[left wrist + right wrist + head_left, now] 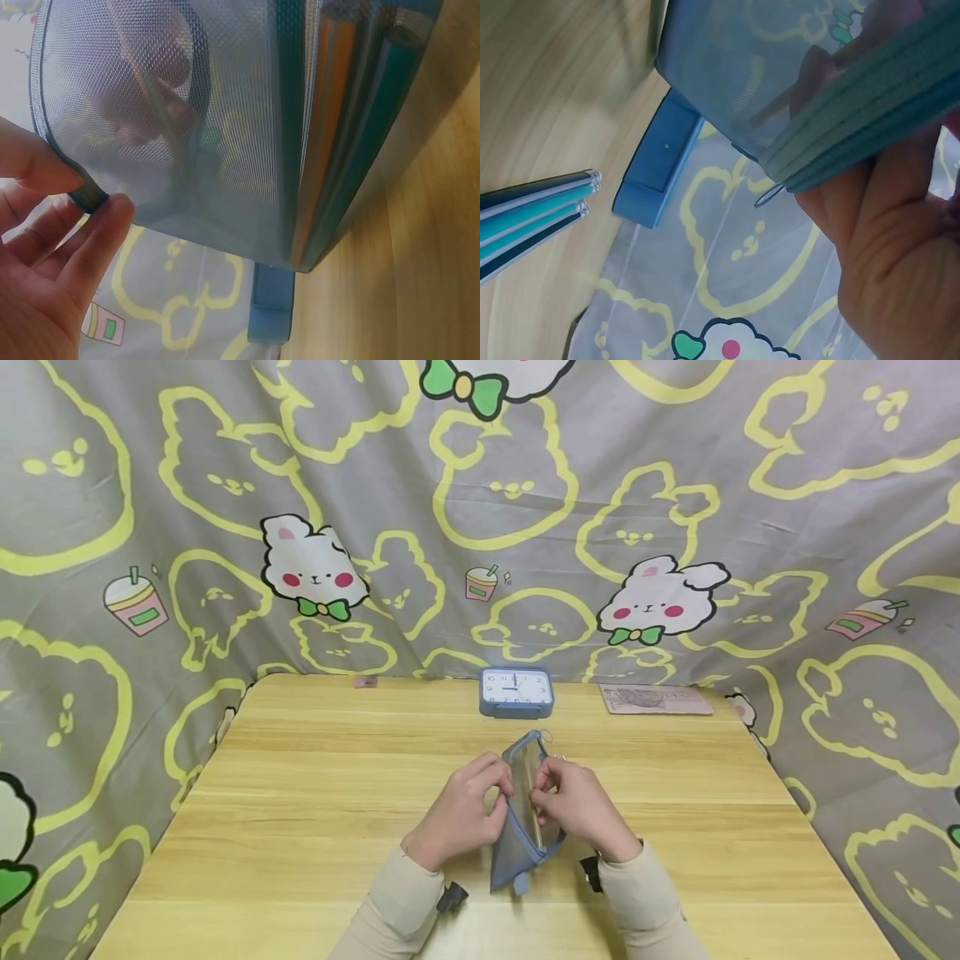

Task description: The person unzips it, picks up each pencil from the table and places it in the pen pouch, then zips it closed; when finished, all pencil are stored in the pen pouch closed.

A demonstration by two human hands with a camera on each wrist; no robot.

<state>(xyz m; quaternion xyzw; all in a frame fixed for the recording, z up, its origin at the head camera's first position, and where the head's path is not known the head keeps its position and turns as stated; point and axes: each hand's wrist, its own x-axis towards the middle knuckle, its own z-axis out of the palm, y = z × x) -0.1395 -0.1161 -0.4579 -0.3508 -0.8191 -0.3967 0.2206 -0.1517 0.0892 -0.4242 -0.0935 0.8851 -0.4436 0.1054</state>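
Note:
A blue-grey mesh zip pouch (513, 858) stands with its mouth spread above the table. My left hand (465, 806) pinches its left zipper edge (88, 193) between thumb and fingers. The right hand (581, 806) reaches into the opening, where its fingertips pinch a slim light-brown pencil (537, 827). Through the mesh, that pencil (146, 82) and the right fingers look blurred. Orange and green pencils (330, 97) show at the pouch's right side in the left wrist view; whether they lie inside or behind it, I cannot tell.
Several dark and teal sticks (544, 214) lie on the wooden table (300, 827) near the right hand, mostly hidden in the head view. A blue clock (516, 692) stands at the back edge. A pinkish flat pad (656, 700) lies back right, a small pink piece (365, 682) back left.

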